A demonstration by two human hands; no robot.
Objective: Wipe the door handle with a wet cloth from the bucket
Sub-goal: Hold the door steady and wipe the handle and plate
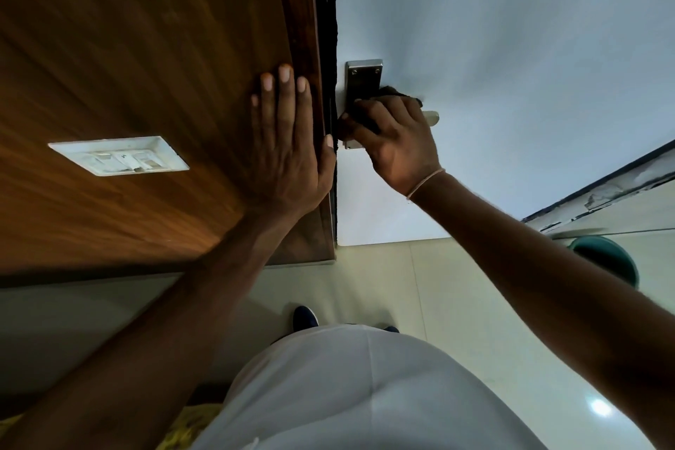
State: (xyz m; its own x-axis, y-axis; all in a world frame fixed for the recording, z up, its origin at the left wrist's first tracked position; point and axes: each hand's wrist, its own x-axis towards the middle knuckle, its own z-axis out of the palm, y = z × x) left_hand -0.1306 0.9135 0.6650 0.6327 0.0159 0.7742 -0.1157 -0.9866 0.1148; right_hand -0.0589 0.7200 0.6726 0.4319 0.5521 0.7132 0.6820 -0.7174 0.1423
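A metal door handle (431,117) on a steel backplate (363,75) sits on the white door (493,47). My right hand (396,141) is closed around a dark cloth (392,91) and presses it over the lever, hiding most of it; only the lever's tip shows to the right. My left hand (288,142) lies flat with fingers spread on the brown wooden panel (146,47) beside the door's edge. A green bucket (608,259) stands on the floor at the right, partly hidden behind my right forearm.
A white switch plate (118,155) is set in the wooden panel at the left. Pale floor tiles (401,285) lie below, with my dark shoes (305,316) and white trousers near the bottom. A dark skirting strip (599,190) runs along the right.
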